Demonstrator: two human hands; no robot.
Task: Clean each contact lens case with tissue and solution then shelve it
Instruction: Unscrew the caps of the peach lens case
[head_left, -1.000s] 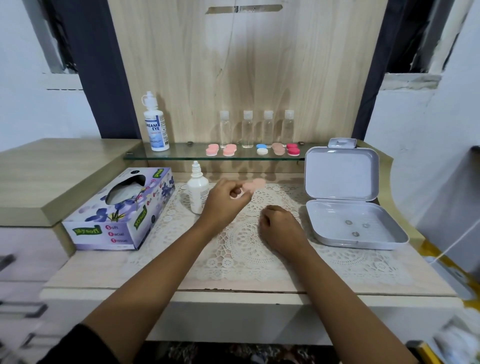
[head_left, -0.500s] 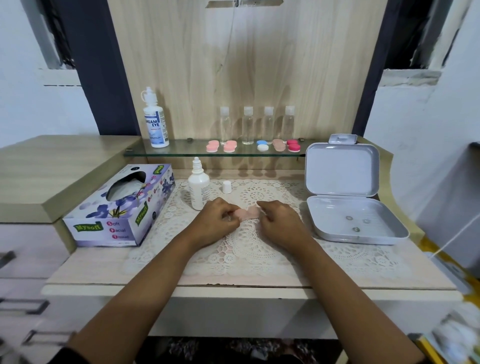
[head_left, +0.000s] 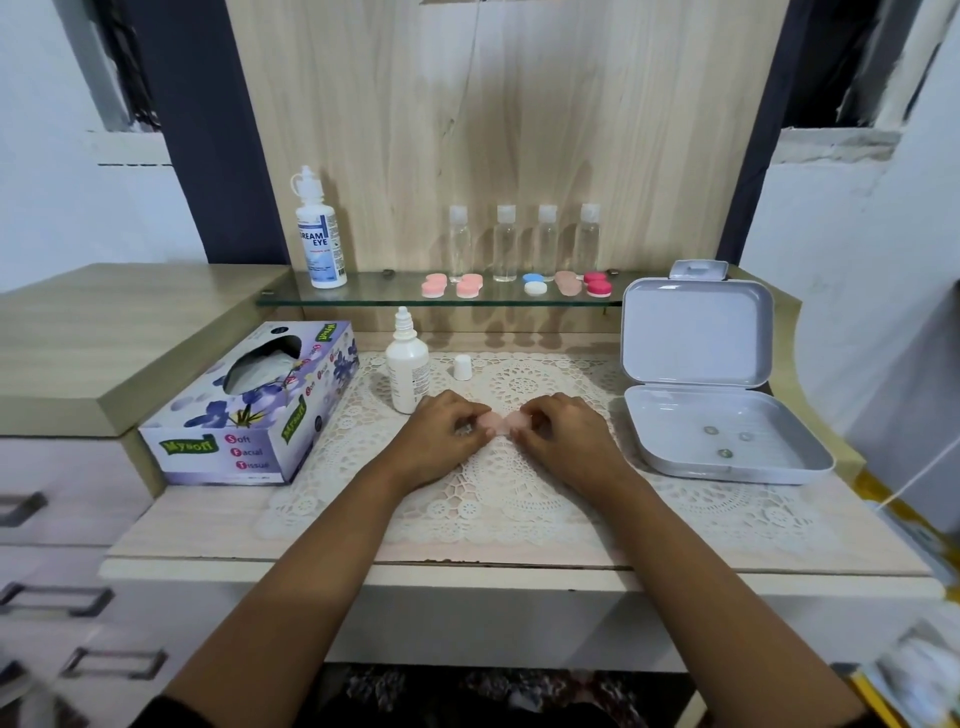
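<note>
Item: pale pink contact lens case (head_left: 500, 423), low over lace doily (head_left: 519, 499) at mid tabletop; touching it or not, cannot tell. Long axis left to right. One end pinched in curled fingers of left hand (head_left: 445, 434), other end likewise in right hand (head_left: 563, 435); both equally near, only the middle showing. Likely next: caps unscrewed. Uncapped dropper bottle (head_left: 409, 371) just behind left hand. Tissue box (head_left: 249, 410) further left. Glass shelf (head_left: 374, 297) behind.

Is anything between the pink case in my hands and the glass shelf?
Only low things: between the pink case, pinched by left hand and right hand, and the glass shelf stands a small white cap on the mat, the dropper bottle left of it. Lifting likely clears both.
</note>
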